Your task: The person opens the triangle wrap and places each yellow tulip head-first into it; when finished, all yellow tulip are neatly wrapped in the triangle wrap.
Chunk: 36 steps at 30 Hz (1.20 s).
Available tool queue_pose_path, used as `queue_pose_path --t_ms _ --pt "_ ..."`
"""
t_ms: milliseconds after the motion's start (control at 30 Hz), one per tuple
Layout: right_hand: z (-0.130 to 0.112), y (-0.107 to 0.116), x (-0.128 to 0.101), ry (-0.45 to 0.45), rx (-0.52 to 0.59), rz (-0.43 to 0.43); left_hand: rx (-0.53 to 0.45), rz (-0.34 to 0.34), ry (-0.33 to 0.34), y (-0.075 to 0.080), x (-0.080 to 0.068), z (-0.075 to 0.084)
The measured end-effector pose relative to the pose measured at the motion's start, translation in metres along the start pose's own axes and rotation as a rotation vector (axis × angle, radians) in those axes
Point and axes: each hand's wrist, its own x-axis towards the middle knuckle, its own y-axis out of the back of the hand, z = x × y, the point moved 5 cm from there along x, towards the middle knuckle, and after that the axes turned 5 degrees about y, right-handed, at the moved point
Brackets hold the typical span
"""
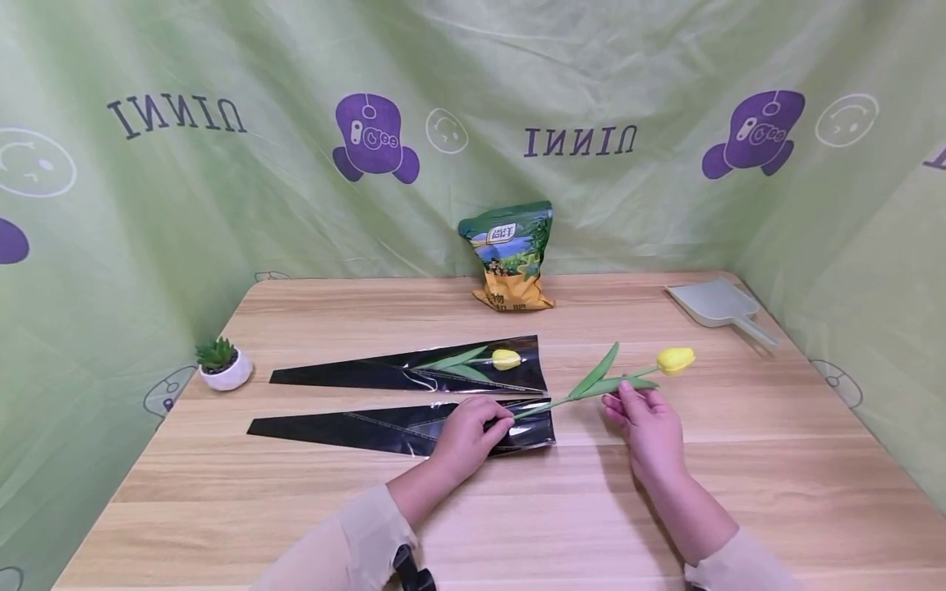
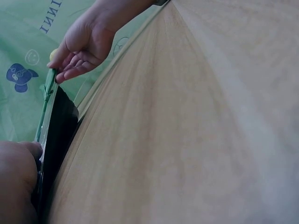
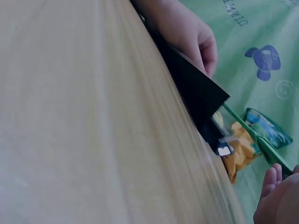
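Note:
A yellow artificial tulip (image 1: pixel 676 361) with a green stem and leaves slants over the table's middle right. My right hand (image 1: pixel 650 427) pinches it by the leaf and stem below the bloom. At the stem's lower end, the thumb and forefinger of my left hand (image 1: pixel 473 431) pinch the stem over a black flower sleeve with a clear front (image 1: pixel 318 430). The stem crosses the sleeve's wide right end, which stands slightly lifted in the right wrist view. Behind it lies a second black sleeve (image 1: pixel 355 373) with another yellow tulip (image 1: pixel 506 359) inside.
A small succulent in a white pot (image 1: pixel 227 371) stands at the left edge. At the back are a colourful bag (image 1: pixel 513 258) and, to its right, a pale dustpan (image 1: pixel 717 302). Green printed cloth (image 1: pixel 296 222) hangs around the wooden table (image 1: pixel 517 525).

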Motion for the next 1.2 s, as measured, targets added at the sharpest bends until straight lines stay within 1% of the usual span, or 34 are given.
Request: queue_pose_path --t_ms 100,233,400,600,833,1033,1200 --pt "-0.005 0.006 0.004 -0.005 0.095 0.038 -0.004 -0.004 -0.002 0.000 0.000 0.000" --pt "-0.010 0.011 0.009 0.008 0.150 0.075 -0.009 -0.006 -0.004 0.000 0.000 0.000" --pt "-0.011 0.014 0.013 -0.001 0.143 0.102 -0.016 -0.002 0.000 0.000 0.000 -0.001" --pt "-0.009 0.013 0.014 -0.018 0.144 0.111 -0.048 0.021 -0.002 0.001 -0.001 0.000" --pt "-0.003 0.010 0.012 -0.042 0.148 0.075 -0.028 0.029 0.009 0.003 -0.002 0.001" --pt "0.003 0.003 0.008 -0.063 0.118 0.033 -0.054 0.044 0.027 0.002 -0.001 -0.001" --pt "0.009 -0.002 0.004 -0.086 0.098 -0.002 -0.059 0.085 -0.001 0.003 0.000 0.000"
